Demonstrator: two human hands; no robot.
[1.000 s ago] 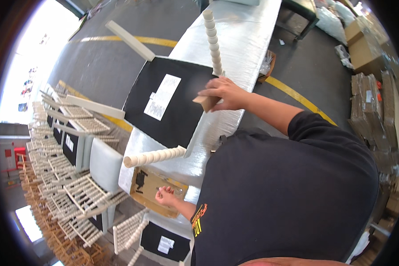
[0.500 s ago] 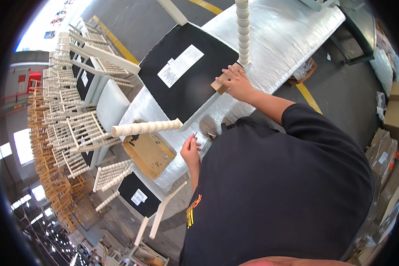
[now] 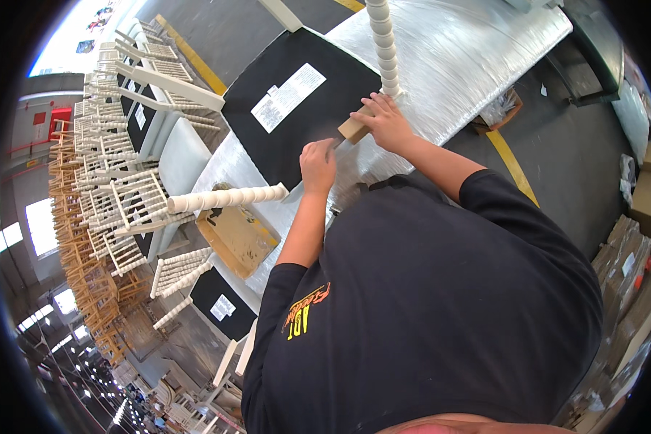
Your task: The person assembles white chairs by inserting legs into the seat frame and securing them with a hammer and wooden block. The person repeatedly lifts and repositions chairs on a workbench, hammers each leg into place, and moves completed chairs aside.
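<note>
An upturned cream chair lies on the table, its seat underside covered in black fabric (image 3: 267, 152) with a white label (image 3: 288, 98). Turned legs rise at its corners, one (image 3: 228, 198) at the near left and another (image 3: 383, 47) at the right. Along the seat's near edge, beside the right leg, my right hand (image 3: 388, 124) grips a small tan block (image 3: 354, 130). Close to the block's left end is my left hand (image 3: 317, 166), fingers pinched on something thin and dark, too small to name.
Plastic film wraps the padded table (image 3: 456, 50). An open cardboard box (image 3: 237, 242) sits at its near left. Stacked chairs (image 3: 123, 145) crowd the left side, with brown ones (image 3: 79, 246) beyond. Flattened cartons (image 3: 622, 267) are piled at the right.
My left hand has moved up and forward from the table's near side to the seat edge beside the block. My right hand stays on the block.
</note>
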